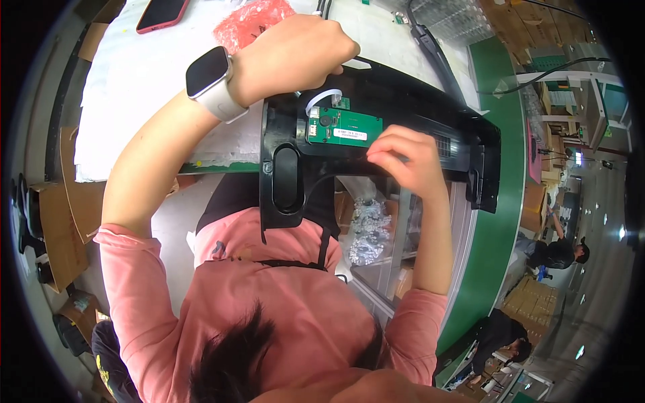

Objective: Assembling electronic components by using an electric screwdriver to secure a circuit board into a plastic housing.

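A long black plastic housing (396,84) lies across the green-edged workbench, its near left part jutting over the edge. A green circuit board (346,127) with a white label sits in it, and a white cable (322,98) loops from its left end to a smaller green board (342,103). My left hand (299,50), with a watch on its wrist, is curled closed at the housing's far left edge; its fingertips are hidden beneath it. My right hand (408,156) is at the board's right end, thumb and fingers pinched together; what they hold, if anything, does not show.
Crumpled red bubble wrap (248,23) and a red-edged phone (162,15) lie on the far left of the bench. A black cable (433,54) runs behind the housing near clear plastic trays (450,17). Bagged parts (369,228) sit below the bench. Other people work at far right.
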The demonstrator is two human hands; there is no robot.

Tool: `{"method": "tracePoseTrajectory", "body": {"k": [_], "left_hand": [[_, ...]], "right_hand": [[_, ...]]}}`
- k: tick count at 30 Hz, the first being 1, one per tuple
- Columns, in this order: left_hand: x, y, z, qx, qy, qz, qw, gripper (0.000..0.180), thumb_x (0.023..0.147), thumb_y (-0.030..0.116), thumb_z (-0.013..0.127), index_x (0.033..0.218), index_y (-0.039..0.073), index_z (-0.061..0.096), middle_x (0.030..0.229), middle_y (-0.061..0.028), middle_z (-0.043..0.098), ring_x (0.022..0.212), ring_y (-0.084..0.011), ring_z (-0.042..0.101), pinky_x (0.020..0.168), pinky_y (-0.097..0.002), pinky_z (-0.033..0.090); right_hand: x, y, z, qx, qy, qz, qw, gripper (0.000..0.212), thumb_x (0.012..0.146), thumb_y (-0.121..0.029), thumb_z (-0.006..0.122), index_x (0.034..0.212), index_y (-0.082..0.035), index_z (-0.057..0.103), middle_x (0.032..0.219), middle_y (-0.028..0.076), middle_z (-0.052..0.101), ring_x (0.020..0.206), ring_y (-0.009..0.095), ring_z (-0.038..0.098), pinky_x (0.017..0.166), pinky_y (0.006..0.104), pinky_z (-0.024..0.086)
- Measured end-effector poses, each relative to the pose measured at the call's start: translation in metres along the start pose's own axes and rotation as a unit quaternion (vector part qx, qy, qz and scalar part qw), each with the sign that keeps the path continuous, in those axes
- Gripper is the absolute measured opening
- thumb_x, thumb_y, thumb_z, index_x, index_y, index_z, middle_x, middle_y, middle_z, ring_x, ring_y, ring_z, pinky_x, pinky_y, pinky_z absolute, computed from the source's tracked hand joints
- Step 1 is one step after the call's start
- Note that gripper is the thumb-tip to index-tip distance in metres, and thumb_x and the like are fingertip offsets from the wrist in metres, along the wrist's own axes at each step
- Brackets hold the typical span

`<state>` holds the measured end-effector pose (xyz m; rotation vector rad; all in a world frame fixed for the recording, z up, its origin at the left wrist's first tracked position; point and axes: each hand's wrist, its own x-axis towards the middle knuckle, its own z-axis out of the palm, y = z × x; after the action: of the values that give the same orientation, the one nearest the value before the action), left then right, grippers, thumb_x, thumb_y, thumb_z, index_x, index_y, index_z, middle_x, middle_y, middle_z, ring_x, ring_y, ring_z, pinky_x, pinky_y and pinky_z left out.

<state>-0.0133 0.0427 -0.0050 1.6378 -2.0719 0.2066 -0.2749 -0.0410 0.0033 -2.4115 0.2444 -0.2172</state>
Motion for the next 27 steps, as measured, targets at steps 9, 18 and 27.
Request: {"method": "tracePoseTrajectory", "body": {"k": [9,18,27], "left_hand": [[-0.006,0.0,-0.004,-0.02,-0.017,-0.012,1.0,0.014,0.082,0.01,0.07,0.087,-0.001,0.062,0.078,-0.0178,0.065,0.075,-0.0367,0.064,0.066,-0.0445,0.049],[-0.024,0.007,-0.041,-0.126,0.104,-0.108,0.981,0.022,0.089,0.02,0.07,0.099,0.001,0.066,0.091,-0.0142,0.066,0.083,-0.0242,0.065,0.074,-0.0325,0.049],[-0.115,-0.021,-0.024,-0.479,-0.101,-0.427,0.76,0.06,0.1,0.037,0.054,0.147,0.004,0.04,0.115,-0.0061,0.064,0.1,-0.0144,0.058,0.083,-0.0299,0.047]], "right_hand": [[0.001,-0.006,0.007,-0.198,0.0,-0.095,0.976,0.007,0.077,-0.005,0.073,0.083,-0.003,0.071,0.069,0.01,0.058,0.059,0.027,0.058,0.054,0.0341,0.047],[-0.074,-0.013,-0.034,-0.07,0.134,0.054,0.987,0.017,0.08,-0.007,0.073,0.096,-0.004,0.075,0.07,0.007,0.062,0.056,0.017,0.057,0.052,0.0282,0.044],[-0.432,0.068,-0.051,-0.241,0.728,0.384,0.514,0.021,0.091,-0.025,0.069,0.095,-0.006,0.075,0.069,-0.001,0.065,0.063,0.006,0.056,0.055,0.0224,0.044]]}}
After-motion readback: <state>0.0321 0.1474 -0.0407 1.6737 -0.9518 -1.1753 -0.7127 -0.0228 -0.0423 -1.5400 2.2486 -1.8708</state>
